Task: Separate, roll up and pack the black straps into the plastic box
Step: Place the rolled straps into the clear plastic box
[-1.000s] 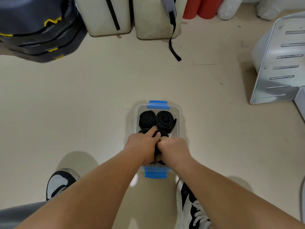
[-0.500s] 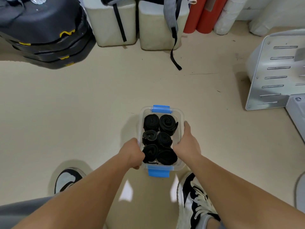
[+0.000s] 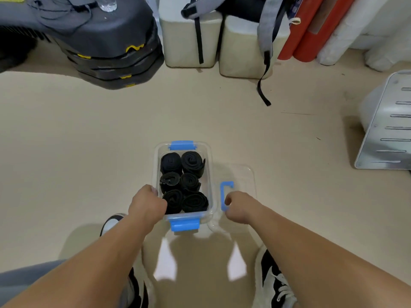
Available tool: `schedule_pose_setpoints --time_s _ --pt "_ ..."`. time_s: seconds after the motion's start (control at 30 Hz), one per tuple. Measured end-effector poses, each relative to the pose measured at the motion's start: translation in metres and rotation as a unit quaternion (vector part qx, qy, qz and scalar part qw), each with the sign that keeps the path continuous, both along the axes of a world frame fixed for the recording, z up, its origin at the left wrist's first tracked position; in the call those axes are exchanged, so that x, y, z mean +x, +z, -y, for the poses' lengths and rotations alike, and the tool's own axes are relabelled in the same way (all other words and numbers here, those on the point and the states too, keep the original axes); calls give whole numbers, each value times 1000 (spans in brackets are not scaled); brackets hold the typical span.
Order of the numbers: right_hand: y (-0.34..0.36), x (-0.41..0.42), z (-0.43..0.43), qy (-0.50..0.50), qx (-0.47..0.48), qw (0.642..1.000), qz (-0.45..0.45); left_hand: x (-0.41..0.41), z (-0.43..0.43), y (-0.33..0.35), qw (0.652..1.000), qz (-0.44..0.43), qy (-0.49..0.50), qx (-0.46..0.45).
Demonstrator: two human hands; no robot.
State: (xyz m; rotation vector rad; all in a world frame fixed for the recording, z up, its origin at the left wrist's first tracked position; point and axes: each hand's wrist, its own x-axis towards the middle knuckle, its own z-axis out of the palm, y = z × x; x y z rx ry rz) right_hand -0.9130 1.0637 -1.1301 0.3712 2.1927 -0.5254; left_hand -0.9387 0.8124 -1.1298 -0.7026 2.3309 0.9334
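Six rolled black straps (image 3: 183, 184) fill the plastic box (image 3: 208, 165) on the floor (image 3: 89, 152). Your left hand (image 3: 148, 204) grips its left wall, fingers curled over the rim; your right hand (image 3: 240, 206) curls its fingers on the clear lid (image 3: 244, 176) just beside the box.

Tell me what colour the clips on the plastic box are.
Blue clips; the head view shows them best.

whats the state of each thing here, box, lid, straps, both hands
plastic box: open, on the floor
straps: six rolls, packed in the box
lid: off, right of the box
left hand: grips the box's left rim
right hand: holds the lid by its blue clip
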Motion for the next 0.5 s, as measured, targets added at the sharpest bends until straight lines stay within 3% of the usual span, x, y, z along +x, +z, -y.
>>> schedule_pose_setpoints --time_s 0.1,0.23,0.5 --pt "-25 6 25 87 48 995 -3 4 17 -12 1000 1 15 5" --pt "-54 4 48 54 42 998 -12 -4 26 -27 997 -6 67 29" --pt "-91 -4 52 3 41 999 27 -7 33 -38 998 13 15 67"
